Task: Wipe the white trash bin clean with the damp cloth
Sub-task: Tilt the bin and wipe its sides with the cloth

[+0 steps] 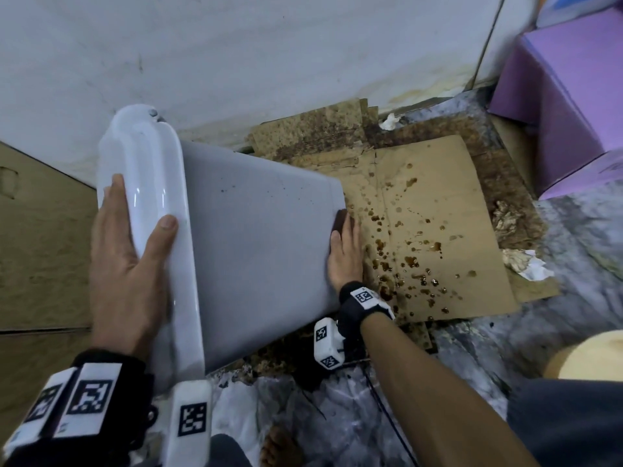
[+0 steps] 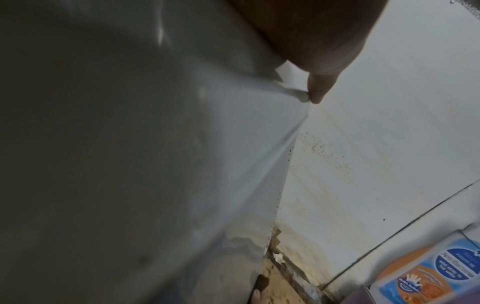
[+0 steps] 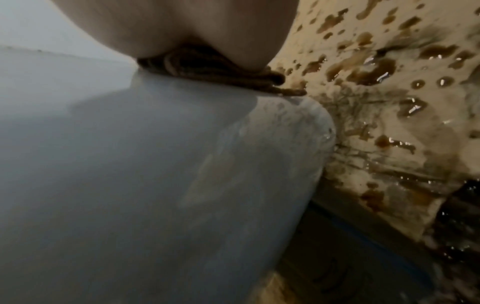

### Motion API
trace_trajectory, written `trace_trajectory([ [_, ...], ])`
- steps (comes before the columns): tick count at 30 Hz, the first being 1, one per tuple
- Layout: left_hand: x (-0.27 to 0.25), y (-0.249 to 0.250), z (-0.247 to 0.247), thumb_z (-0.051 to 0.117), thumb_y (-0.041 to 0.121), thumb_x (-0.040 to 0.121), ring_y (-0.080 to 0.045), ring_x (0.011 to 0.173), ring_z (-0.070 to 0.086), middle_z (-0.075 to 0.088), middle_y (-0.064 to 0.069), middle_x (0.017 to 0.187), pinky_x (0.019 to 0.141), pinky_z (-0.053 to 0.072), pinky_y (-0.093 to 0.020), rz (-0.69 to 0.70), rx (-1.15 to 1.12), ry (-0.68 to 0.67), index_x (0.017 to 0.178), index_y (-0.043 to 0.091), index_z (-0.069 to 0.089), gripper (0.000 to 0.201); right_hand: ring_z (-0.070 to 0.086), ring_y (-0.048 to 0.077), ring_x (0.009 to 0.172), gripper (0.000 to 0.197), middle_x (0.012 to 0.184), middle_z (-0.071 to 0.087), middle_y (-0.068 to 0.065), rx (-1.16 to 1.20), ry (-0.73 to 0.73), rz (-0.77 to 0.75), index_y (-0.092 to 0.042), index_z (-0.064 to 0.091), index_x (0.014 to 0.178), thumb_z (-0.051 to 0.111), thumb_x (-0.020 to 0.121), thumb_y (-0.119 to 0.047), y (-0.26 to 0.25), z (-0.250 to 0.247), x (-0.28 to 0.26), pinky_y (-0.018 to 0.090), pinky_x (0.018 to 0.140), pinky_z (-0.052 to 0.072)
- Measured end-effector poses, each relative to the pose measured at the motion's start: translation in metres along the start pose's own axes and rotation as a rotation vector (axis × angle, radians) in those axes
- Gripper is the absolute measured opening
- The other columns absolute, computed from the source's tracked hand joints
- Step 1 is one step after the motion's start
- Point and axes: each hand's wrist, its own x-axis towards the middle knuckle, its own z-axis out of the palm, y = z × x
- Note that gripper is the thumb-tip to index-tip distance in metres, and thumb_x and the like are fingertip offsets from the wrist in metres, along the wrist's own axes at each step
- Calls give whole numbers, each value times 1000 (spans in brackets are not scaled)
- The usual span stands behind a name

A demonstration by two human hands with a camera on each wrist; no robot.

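Note:
The white trash bin (image 1: pixel 253 237) lies tilted on its side over the floor, its glossy lid (image 1: pixel 145 163) toward the left. My left hand (image 1: pixel 141 205) grips the lid end, thumb on the near side and fingers over the far side; one fingertip (image 2: pixel 319 88) shows at the lid's edge against the bin (image 2: pixel 155 164). My right hand (image 1: pixel 344 230) holds a dark brown damp cloth (image 1: pixel 342 217) against the bin's bottom edge. In the right wrist view the folded cloth (image 3: pixel 221 70) is pressed between my hand and the bin (image 3: pixel 130 164). Small dark specks dot the bin's side.
Stained cardboard (image 1: pixel 421 230) with wet brown drops lies right of the bin. Purple boxes (image 1: pixel 566 96) stand at the right by the white wall (image 1: pixel 236 45). Crumpled paper (image 1: pixel 526 264) lies near the cardboard's edge. A brown carton (image 1: pixel 40 247) sits left. A printed box (image 2: pixel 428 273) is nearby.

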Motion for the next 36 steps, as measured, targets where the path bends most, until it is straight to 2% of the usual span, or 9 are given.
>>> trace_trajectory([
  [6, 5, -14, -2, 50, 68, 88, -26, 142, 39, 40, 1, 155, 113, 34, -59, -7, -29, 2, 153, 35, 31, 75, -15, 9, 147, 57, 160, -9, -7, 5, 20, -301, -29, 0, 151, 17, 99, -44, -10, 16, -64, 29, 119, -6],
  [9, 1, -15, -4, 52, 67, 88, -25, 143, 39, 39, 4, 155, 112, 35, -59, -7, -56, 1, 153, 38, 30, 74, -13, 6, 146, 55, 159, -9, -11, 15, 29, -355, -29, 2, 151, 24, 101, -35, -6, 20, -74, 26, 119, -6],
  [15, -6, -15, -5, 53, 68, 87, -23, 144, 38, 38, 7, 156, 112, 34, -59, -23, -92, 14, 152, 43, 29, 74, -6, 19, 149, 61, 162, -3, 3, 23, 63, -2, -21, 5, 153, 16, 97, -44, 15, 8, -22, 36, 120, -3],
  [18, -3, -13, -5, 52, 67, 89, -24, 144, 37, 37, 5, 157, 112, 33, -60, -14, -89, -1, 153, 43, 27, 73, -6, 20, 149, 54, 162, -3, 4, 28, 56, 25, -20, 4, 153, 22, 103, -35, 13, 10, -20, 37, 119, -3],
  [20, -2, -13, -5, 51, 65, 90, -26, 145, 37, 38, 3, 157, 113, 32, -60, 9, -89, -9, 154, 40, 26, 73, -7, 18, 149, 59, 162, -3, 2, 41, 66, 16, -21, 4, 153, 19, 99, -42, 6, 12, -30, 41, 121, 0],
  [24, -3, -9, -3, 50, 68, 90, -25, 144, 37, 39, 2, 156, 114, 32, -57, 8, -65, -7, 154, 36, 28, 75, -12, 12, 148, 62, 161, -7, -2, 5, 51, -193, -23, 1, 152, 16, 96, -46, -15, 17, -67, 36, 121, -2],
  [29, -14, 7, -4, 47, 59, 91, -17, 148, 28, 31, 2, 160, 120, 25, -50, 5, -4, 26, 156, 32, 24, 73, -13, 6, 147, 54, 161, -10, -8, -14, -22, -458, -30, 1, 151, 23, 102, -35, -36, 24, -97, 28, 119, -8],
  [31, -16, 9, -5, 47, 58, 91, -19, 148, 29, 32, 0, 159, 119, 26, -52, 7, -16, 24, 155, 31, 25, 73, -11, 8, 147, 54, 160, -9, -8, -29, 1, -439, -31, 1, 151, 22, 101, -36, -34, 23, -82, 29, 119, -6],
  [36, -23, 21, -5, 44, 57, 88, -10, 150, 20, 24, 3, 163, 124, 16, -40, -31, 15, 28, 158, 25, 23, 79, -10, 14, 148, 55, 162, -6, 1, 24, 31, -146, -23, 3, 154, 20, 103, -37, -41, 16, -27, 36, 121, -1],
])
